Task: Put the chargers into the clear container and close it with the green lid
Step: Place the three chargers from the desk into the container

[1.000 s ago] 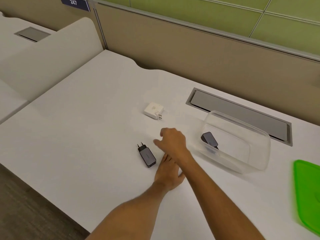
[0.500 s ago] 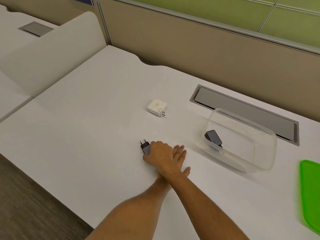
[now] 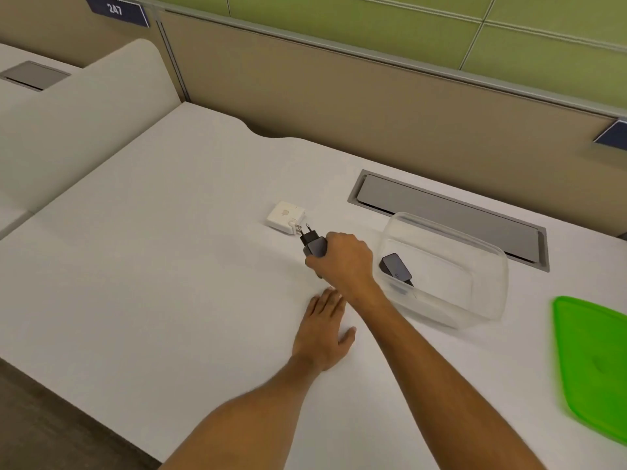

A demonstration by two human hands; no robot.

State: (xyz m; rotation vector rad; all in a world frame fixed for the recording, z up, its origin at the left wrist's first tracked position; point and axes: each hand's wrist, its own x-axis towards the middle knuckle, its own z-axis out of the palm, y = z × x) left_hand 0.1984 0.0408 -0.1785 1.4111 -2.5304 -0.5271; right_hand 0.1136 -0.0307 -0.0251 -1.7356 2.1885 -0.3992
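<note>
My right hand (image 3: 344, 262) grips a dark grey charger (image 3: 314, 244) with two round pins, lifted a little off the white desk, its pins pointing away toward the white charger (image 3: 284, 217) that lies flat just beyond. The clear container (image 3: 488, 266) stands open to the right of that hand, with another dark charger (image 3: 395, 269) leaning inside at its left end. The green lid (image 3: 597, 364) lies flat at the right edge of the view. My left hand (image 3: 322, 334) rests palm down on the desk, fingers spread, under my right forearm.
A grey cable hatch (image 3: 448, 215) is set into the desk behind the container. A beige partition wall (image 3: 339, 106) runs along the desk's far edge. A white curved divider (image 3: 84, 123) stands at the left. The desk's front edge drops to the dark floor at lower left.
My right hand came down onto the dark grey charger, closed on it and lifted it up and toward the container. My left hand stayed flat on the desk.
</note>
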